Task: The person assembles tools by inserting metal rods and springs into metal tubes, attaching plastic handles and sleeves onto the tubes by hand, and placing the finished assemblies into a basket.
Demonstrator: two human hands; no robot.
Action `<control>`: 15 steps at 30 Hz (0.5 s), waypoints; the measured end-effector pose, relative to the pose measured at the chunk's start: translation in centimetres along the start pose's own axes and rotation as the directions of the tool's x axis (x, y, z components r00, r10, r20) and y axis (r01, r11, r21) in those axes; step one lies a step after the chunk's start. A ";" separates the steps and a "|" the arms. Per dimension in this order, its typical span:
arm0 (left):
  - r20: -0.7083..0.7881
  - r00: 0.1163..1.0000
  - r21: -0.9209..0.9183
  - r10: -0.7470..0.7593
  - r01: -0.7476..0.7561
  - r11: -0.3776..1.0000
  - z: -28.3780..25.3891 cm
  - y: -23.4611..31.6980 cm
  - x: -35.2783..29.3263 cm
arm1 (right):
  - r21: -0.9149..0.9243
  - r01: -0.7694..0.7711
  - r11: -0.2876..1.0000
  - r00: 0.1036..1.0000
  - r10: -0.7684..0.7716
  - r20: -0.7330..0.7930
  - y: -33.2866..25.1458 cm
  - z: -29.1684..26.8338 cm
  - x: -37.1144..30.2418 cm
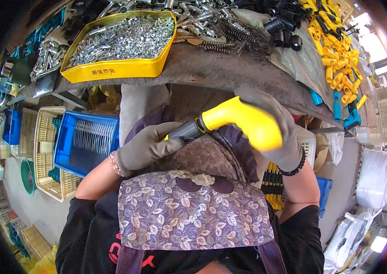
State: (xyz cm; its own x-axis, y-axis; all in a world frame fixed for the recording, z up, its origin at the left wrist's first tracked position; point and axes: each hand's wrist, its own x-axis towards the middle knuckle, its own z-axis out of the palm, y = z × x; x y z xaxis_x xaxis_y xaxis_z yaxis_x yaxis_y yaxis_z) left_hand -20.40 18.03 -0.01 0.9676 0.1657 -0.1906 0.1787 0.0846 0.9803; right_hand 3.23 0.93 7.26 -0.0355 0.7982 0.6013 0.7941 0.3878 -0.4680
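A curved yellow plastic handle (232, 113) with a black sleeve (189, 130) at its narrower end is held between my two hands, above my lap. My left hand (150, 148), in a grey glove, is closed round the black sleeve, and a bit of yellow shows past its fingers. At the wider bent end, my right hand (289, 144) wraps the yellow handle from above and the right side. That hand is gloved too and its fingers are smeared by motion. Below the hands lies my floral apron (193, 210).
On the bench (198, 68) ahead stands a yellow tray (111, 75) of small metal parts. Dark coil springs (248, 39), black sleeves (285, 34) and yellow handles (339, 68) lie rightward. A blue crate (61, 157) leans in a cream basket (45, 150) at left.
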 end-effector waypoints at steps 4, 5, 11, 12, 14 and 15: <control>-0.037 0.991 0.174 0.129 -0.121 0.977 0.3 1.1 0.1 | -0.221 -0.150 0.964 0.989 0.141 -0.054 -0.3 0.6 -0.3; -0.039 0.991 0.170 0.129 -0.121 0.978 0.2 1.6 -0.1 | -0.261 -0.294 0.919 0.953 0.304 -0.003 -0.8 0.5 -0.5; -0.097 0.932 0.537 0.350 -0.247 0.807 -0.9 1.9 0.0 | -0.566 0.074 0.821 0.948 0.118 0.295 -1.1 -1.0 0.2; -0.059 0.968 0.561 0.245 -0.170 0.810 -1.2 2.5 -0.2 | -0.563 0.076 0.823 0.947 0.116 0.298 -1.3 -1.7 0.9; -0.024 0.991 0.586 0.131 -0.092 0.805 -1.3 3.4 -0.6 | -0.340 -0.060 0.939 0.800 0.249 0.546 -1.4 -3.1 2.1; -0.017 0.982 0.720 0.189 -0.119 0.684 -1.4 3.6 -0.8 | -0.274 -0.067 0.960 0.795 0.217 0.566 -0.5 -3.2 2.2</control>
State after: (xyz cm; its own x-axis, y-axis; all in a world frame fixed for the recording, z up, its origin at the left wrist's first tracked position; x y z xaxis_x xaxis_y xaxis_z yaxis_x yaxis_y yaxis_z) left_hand -20.77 19.57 3.64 0.9807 0.1957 -0.0026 0.1355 -0.6694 0.7305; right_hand 4.68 0.99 10.93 -0.1994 0.9799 0.0101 0.9303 0.1926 -0.3122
